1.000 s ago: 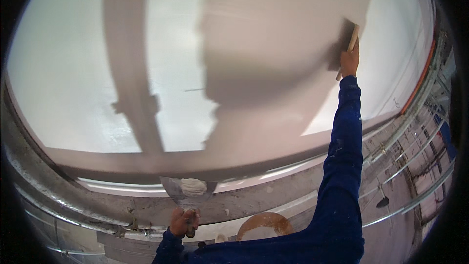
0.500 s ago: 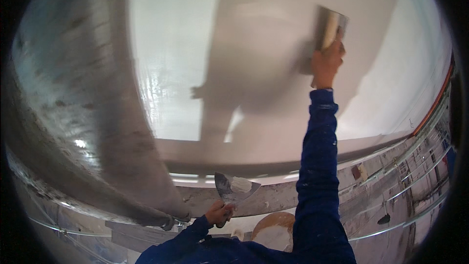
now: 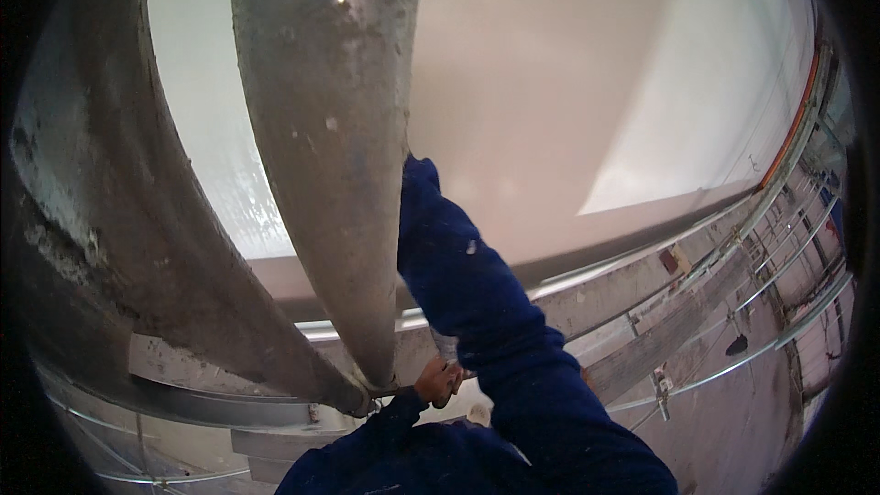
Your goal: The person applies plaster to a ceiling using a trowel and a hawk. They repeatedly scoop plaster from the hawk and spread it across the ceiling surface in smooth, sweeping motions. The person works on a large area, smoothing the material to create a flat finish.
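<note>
Low in front of my body, my left hand (image 3: 436, 379) is closed round the handle of a wide putty knife (image 3: 445, 346). Most of its blade is hidden by my right sleeve (image 3: 472, 257). My right arm reaches up and left, its cuff ending at the edge of a thick grey metal tube (image 3: 330, 128). Behind that tube my right hand is out of sight, and so is whatever it holds. Beyond lies a smooth, pale plastered surface (image 3: 532, 82), crossed by a broad shadow.
A second grey tube (image 3: 197, 247) curves along the left and meets the first near my left hand. Metal rails (image 3: 706, 394) and a plank (image 3: 674, 325) stand at the lower right. An orange-red strip (image 3: 793, 133) edges the plastered surface on the right.
The view has shifted and a grey tube now crosses it. My right arm has swung left, taking hand and wide finishing blade behind the tube. My left hand keeps its putty knife.
</note>
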Tool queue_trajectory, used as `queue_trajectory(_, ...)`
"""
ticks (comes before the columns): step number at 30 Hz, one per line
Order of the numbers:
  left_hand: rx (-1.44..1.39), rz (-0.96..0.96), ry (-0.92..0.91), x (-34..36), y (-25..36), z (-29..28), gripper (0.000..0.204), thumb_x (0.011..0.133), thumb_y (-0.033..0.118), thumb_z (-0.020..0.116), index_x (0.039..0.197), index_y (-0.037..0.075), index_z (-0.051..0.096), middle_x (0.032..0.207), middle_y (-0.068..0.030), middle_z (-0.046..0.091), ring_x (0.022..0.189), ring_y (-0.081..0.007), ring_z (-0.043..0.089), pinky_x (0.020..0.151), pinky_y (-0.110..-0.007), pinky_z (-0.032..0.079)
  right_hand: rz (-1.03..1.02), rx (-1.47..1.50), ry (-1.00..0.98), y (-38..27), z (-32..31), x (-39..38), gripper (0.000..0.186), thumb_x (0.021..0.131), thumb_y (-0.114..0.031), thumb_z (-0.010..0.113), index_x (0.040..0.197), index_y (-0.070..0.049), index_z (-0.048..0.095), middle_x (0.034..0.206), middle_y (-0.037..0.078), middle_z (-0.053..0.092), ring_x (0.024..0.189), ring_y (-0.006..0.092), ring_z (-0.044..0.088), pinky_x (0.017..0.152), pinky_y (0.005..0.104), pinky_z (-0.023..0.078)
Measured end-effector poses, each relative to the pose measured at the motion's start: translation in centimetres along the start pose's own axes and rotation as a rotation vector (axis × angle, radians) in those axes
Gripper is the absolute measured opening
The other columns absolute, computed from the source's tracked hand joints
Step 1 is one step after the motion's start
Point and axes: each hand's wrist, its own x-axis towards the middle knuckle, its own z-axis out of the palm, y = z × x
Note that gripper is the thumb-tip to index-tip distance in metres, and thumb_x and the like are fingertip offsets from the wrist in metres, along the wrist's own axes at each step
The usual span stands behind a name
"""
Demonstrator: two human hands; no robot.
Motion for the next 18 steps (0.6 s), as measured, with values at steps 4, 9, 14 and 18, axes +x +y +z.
queue_trajectory(4,-0.307,-0.062,0.008,-1.1,-1.2,0.1,0.032,0.086,0.029,0.044,0.069,0.003,0.051,0.049,-0.0049,0.047,0.041,-0.0134,0.047,0.039,-0.026,0.037,-0.263,0.496,-0.041,6.2,-3.6,-3.6,0.052,0.067,-0.007,0.056,0.117,-0.004,0.045,0.115,0.02,0.044,0.104,0.0321,0.043,0.089,0.0344,0.036)
queue_trajectory(9,-0.423,-0.018,-0.05,-0.8,2.2,0.4,0.033,0.085,0.033,0.046,0.073,0.002,0.052,0.053,-0.0049,0.048,0.044,-0.0121,0.046,0.041,-0.025,0.036,0.258,0.858,-0.031,13.1,-15.9,-11.3,0.049,0.058,0.001,0.05,0.106,-0.002,0.048,0.098,0.013,0.053,0.091,0.0268,0.051,0.085,0.0354,0.04)
queue_trajectory(14,-0.407,0.093,-0.1,0.6,8.2,1.2,0.035,0.084,0.034,0.045,0.075,0.001,0.053,0.052,-0.0034,0.048,0.044,-0.0105,0.046,0.041,-0.023,0.035,0.459,1.309,0.23,19.9,-21.8,-20.4,0.047,0.054,0.003,0.045,0.101,0.0,0.051,0.094,0.01,0.055,0.093,0.0253,0.051,0.089,0.0417,0.038)
queue_trajectory(18,-0.315,0.05,-0.087,2.3,10.6,1.7,0.034,0.083,0.032,0.046,0.075,0.0,0.054,0.05,-0.0027,0.048,0.044,-0.0101,0.045,0.042,-0.023,0.034,0.413,1.354,0.263,18.6,-23.0,-24.4,0.048,0.053,0.001,0.045,0.101,0.0,0.053,0.098,0.011,0.055,0.097,0.0276,0.05,0.091,0.0419,0.036)
